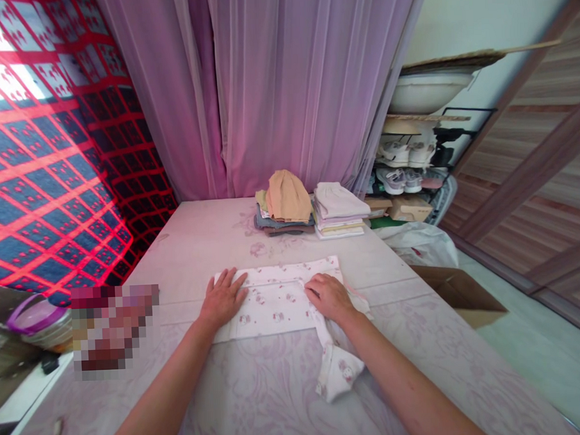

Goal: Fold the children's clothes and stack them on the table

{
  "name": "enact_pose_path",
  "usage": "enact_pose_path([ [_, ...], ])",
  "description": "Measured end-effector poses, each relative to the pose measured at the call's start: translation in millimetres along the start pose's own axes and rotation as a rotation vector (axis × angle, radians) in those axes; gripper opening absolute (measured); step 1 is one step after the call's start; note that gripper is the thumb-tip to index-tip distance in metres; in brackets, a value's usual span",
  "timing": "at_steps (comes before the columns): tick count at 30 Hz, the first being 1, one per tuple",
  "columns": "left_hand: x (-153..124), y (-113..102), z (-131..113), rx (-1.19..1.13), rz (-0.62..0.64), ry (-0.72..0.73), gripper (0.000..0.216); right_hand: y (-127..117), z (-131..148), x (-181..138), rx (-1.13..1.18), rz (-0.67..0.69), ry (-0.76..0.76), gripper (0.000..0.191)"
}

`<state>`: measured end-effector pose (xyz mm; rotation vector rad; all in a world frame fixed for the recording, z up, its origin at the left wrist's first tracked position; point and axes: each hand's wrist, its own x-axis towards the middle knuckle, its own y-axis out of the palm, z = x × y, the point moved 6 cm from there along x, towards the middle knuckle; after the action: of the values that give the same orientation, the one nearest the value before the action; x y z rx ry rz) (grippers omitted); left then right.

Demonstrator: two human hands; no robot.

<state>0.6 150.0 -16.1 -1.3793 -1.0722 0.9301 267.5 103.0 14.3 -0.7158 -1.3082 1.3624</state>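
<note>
A small white garment (pixel 277 298) with a pink printed pattern lies spread on the pale patterned table (pixel 239 380). My left hand (pixel 222 296) rests flat on its left part, fingers stretched out. My right hand (pixel 330 294) presses down on its right part, fingers loosely curled over the cloth. A sleeve of the garment (pixel 337 369) hangs toward me beneath my right forearm.
Two stacks of folded clothes stand at the table's far edge: a darker one with a tan piece on top (pixel 284 208) and a pale one (pixel 338 210). A lilac curtain (pixel 274 83) hangs behind. A shoe rack (pixel 407 167), white bag (pixel 419 244) and cardboard box (pixel 461 293) stand right.
</note>
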Motion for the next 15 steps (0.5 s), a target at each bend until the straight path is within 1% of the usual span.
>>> enact_pose_path([
  [4, 0.7, 0.8, 0.0, -0.009, -0.023, 0.013, 0.049, -0.8, -8.6, -0.7, 0.081, -0.001, 0.003, 0.026],
  [9, -1.4, -1.6, -0.1, -0.048, -0.091, 0.029, 0.049, -3.4, -22.0, 13.9, 0.014, 0.010, 0.111, 0.035],
  [10, -2.5, -3.2, 1.5, -0.072, -0.130, 0.028, 0.048, -1.0, -24.0, 16.4, -0.012, 0.029, 0.126, 0.039],
  [12, -5.4, -7.6, 8.8, -0.146, -0.250, 0.000, 0.046, 8.5, -28.9, 18.5, -0.058, 0.105, 0.169, 0.047],
  [15, -10.7, -10.3, 31.2, -0.340, -0.432, -0.145, 0.040, 23.9, -37.1, 16.4, -0.089, 0.216, 0.236, 0.051],
])
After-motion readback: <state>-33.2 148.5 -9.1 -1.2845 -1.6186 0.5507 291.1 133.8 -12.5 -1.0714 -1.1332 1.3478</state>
